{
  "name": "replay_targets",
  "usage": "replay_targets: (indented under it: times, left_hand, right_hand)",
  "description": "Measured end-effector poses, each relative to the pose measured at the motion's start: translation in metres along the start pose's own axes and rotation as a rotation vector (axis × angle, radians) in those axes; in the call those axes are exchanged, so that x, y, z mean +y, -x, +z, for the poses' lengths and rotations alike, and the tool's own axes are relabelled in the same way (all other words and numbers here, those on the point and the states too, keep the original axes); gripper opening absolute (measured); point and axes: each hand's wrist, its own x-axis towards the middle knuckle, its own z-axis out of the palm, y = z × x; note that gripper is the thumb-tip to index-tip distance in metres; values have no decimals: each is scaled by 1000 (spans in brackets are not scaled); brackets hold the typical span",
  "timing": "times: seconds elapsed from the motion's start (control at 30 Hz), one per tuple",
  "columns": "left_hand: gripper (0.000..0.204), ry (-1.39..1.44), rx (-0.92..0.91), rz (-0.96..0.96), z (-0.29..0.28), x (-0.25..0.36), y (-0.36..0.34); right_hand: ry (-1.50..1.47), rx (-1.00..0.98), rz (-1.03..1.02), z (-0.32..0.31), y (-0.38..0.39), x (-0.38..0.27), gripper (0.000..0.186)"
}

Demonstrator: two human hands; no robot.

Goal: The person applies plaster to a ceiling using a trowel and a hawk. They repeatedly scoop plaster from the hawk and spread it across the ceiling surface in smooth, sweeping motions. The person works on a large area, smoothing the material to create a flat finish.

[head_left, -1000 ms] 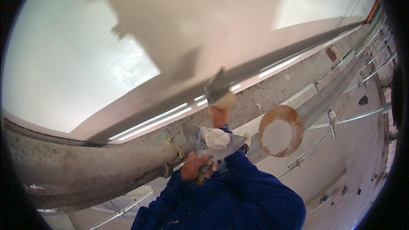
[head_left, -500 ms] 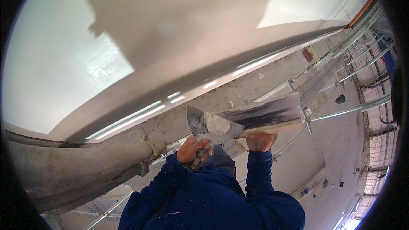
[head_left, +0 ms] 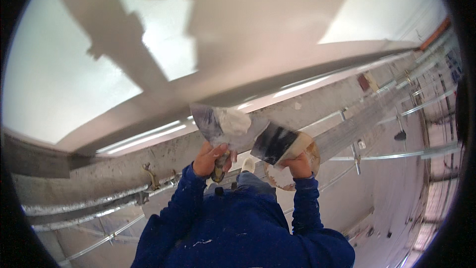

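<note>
My left hand (head_left: pixel 208 161) gripped a wide grey metal spatula (head_left: pixel 207 123) bearing a white paste lump (head_left: pixel 235 121), and beside it my right hand (head_left: pixel 298 165) held a dark-faced rectangular blade (head_left: pixel 272 143), facing a pale wall (head_left: pixel 258 25).

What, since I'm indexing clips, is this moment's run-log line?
left hand: grips wide scraper bearing white paste | right hand: holds dark-faced blade | behind right hand: brown-rimmed round object, partly hidden

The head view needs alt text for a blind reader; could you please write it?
The left hand holds a wide grey metal blade bearing white paste, beside a dark rectangular blade in the right hand. Both sleeves are blue; beyond is a pale, shadowed wall.
</note>
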Motion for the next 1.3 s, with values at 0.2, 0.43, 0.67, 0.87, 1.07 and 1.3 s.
replay_targets:
  times: [0.2,0.43,0.67,0.87,1.07,1.3]
  left_hand:
    - [22,-351,116,107,-8,-7,-35]
    - [70,-1140,159,707,22,-28,-82]
    - [63,-1207,240,838,13,-72,-108]
    - [61,-1288,296,920,10,-90,-116]
    - [56,-1506,60,691,-10,-146,-111]
    - [67,-1354,294,386,-5,-146,-82]
  right_hand:
    - [-524,216,39,5,-20,-48,36]
    - [-347,110,165,18,-32,-55,36]
    - [-393,62,189,-5,-36,-50,62]
    - [-497,-12,63,-36,-43,-27,63]
    - [-755,-110,-46,-57,-41,-42,62]
    - [-504,190,-278,-88,-51,-86,58]
